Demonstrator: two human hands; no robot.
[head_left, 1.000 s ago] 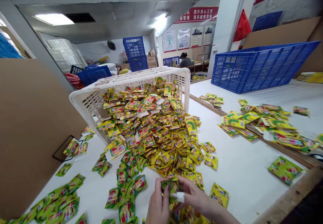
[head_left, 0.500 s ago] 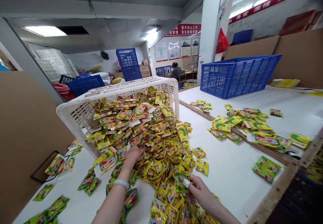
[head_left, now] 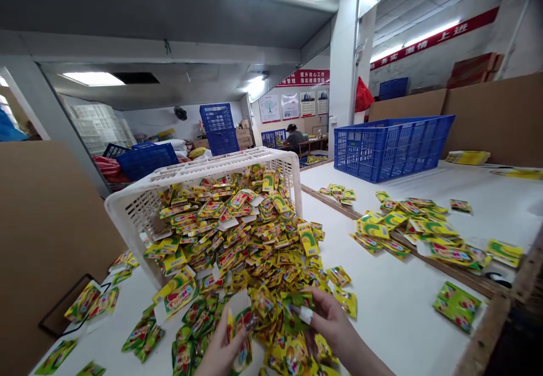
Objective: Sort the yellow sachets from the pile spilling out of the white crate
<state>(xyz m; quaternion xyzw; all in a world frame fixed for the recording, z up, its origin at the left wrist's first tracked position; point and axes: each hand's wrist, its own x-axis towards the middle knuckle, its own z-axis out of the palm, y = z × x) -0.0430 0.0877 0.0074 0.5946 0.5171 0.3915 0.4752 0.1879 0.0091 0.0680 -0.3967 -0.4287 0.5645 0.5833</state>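
Note:
A white plastic crate (head_left: 139, 195) lies tipped on its side on the white table (head_left: 394, 308), spilling a big heap of yellow-green sachets (head_left: 250, 234) toward me. My left hand (head_left: 223, 350) is at the near edge of the heap, fingers closed on several sachets. My right hand (head_left: 328, 322), with a white bandage on one finger, pinches a small stack of sachets (head_left: 297, 308) just to the right of the left hand.
Loose sachets (head_left: 91, 302) lie left of the crate, beside a brown cardboard wall (head_left: 46, 240). More sachets (head_left: 407, 223) are spread over the right table, with one bundle (head_left: 458, 305) near the wooden edge. A blue crate (head_left: 390, 144) stands behind. A person (head_left: 293, 137) sits far back.
My left hand has pulled back from the middle of the heap to its near edge, next to my right hand, with sachets in it. The view has tilted up slightly.

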